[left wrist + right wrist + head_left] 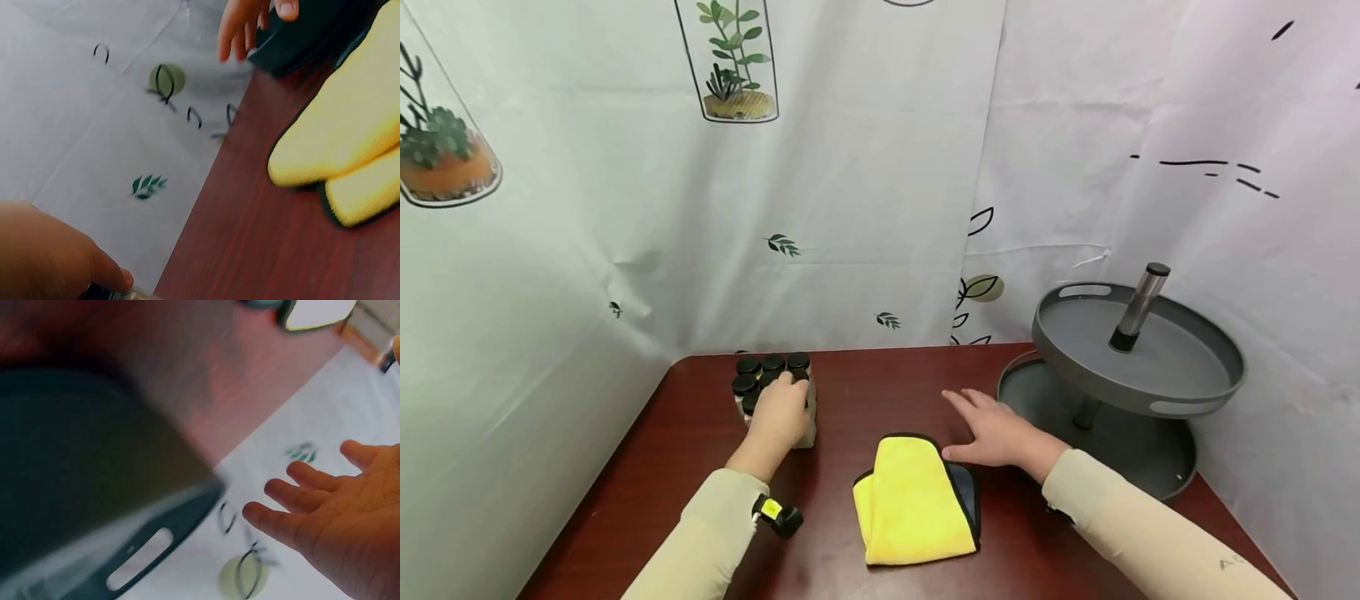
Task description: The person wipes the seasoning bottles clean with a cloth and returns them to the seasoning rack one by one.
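At the back left stands a tight cluster of small black-capped jars [748,365]. My left hand [781,412] reaches over its front right part, fingers curled down around one capped jar, mostly hidden under the hand. In the left wrist view, the thumb [109,272] presses at the edge of a dark cap and clear jar. My right hand [996,433] is held with fingers spread and nothing in them, between a folded yellow cloth [917,504] and a grey two-tier round tray [1187,350]. The right wrist view shows its bare palm [356,525].
The dark red wooden table [865,392] meets a white printed curtain [865,208] at its back edge. On the right, the tray's upper tier overhangs its lower tier [1150,462], and a central post [1138,308] rises from it. The yellow cloth has black edging and a grey underside.
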